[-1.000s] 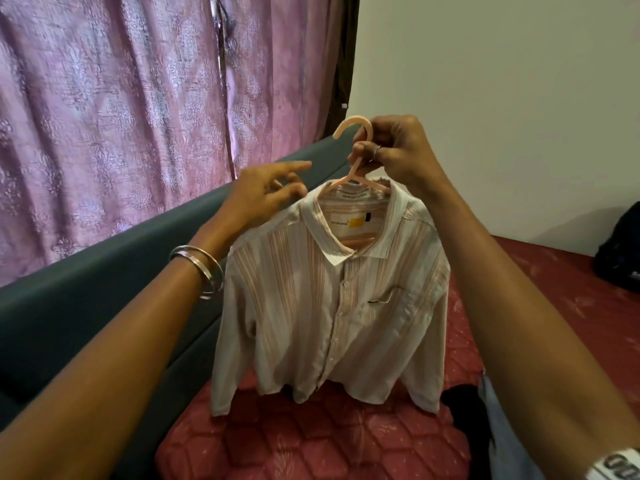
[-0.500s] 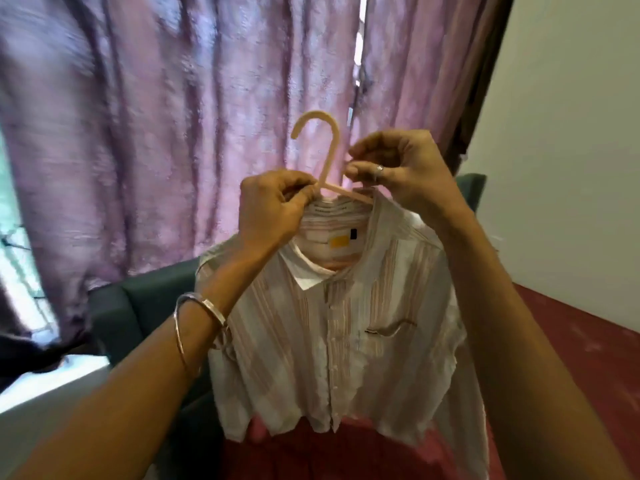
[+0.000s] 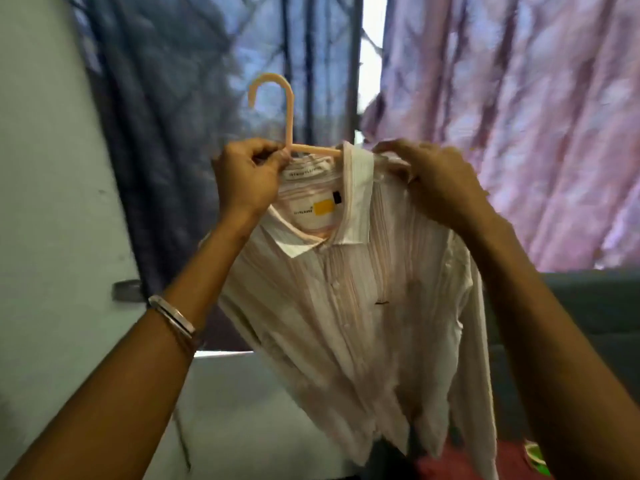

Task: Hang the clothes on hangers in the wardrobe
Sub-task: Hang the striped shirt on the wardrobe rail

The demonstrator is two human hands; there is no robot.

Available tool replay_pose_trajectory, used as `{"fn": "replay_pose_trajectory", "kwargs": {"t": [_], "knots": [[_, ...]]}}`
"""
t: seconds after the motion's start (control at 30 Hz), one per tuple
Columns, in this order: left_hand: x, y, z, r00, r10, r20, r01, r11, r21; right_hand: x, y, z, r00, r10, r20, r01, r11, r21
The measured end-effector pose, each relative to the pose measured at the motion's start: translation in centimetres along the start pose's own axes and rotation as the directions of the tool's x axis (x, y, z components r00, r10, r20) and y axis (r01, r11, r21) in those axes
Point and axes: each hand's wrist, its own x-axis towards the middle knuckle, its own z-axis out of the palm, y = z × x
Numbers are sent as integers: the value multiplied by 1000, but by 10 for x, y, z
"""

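Gripping hanger (image 3: 289,126): left hand (image 3: 247,178) | right hand (image 3: 433,178) pinches shirt (image 3: 346,289) | curtain (image 3: 519,133) behind

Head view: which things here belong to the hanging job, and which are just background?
Job:
striped shirt
peach hanger, inside the shirt
left hand, gripping the hanger
right hand, holding the shirt's shoulder

Background:
pink curtain
dark curtain
wall

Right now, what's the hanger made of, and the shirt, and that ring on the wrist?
The hanger looks like smooth peach plastic: one even colour, rounded, moulded hook. The shirt seems a thin woven fabric, maybe cotton; it drapes and creases, with fine stripes. The bangle looks like polished metal: silvery, with a bright glint.
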Motion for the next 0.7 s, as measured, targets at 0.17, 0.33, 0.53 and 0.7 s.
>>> {"fn": "replay_pose_trajectory", "kwargs": {"t": [0.17, 0.33, 0.53, 0.7], "knots": [[32, -28, -123, 993, -5, -115, 28, 979, 203, 33, -94, 63, 968, -221, -122, 220, 975, -27], [66, -56, -234, 978, 17, -207, 72, 906, 417, 65, -198, 119, 944, -327, 45, 330, 941, -71], [105, -79, -342, 969, 45, -243, 113, 794, 597, 119, -315, 192, 926, -377, 14, 376, 926, 27], [141, -87, -410, 952, 161, -260, 82, 685, 723, 180, -387, 240, 899, -412, -149, 433, 889, 149]]}}
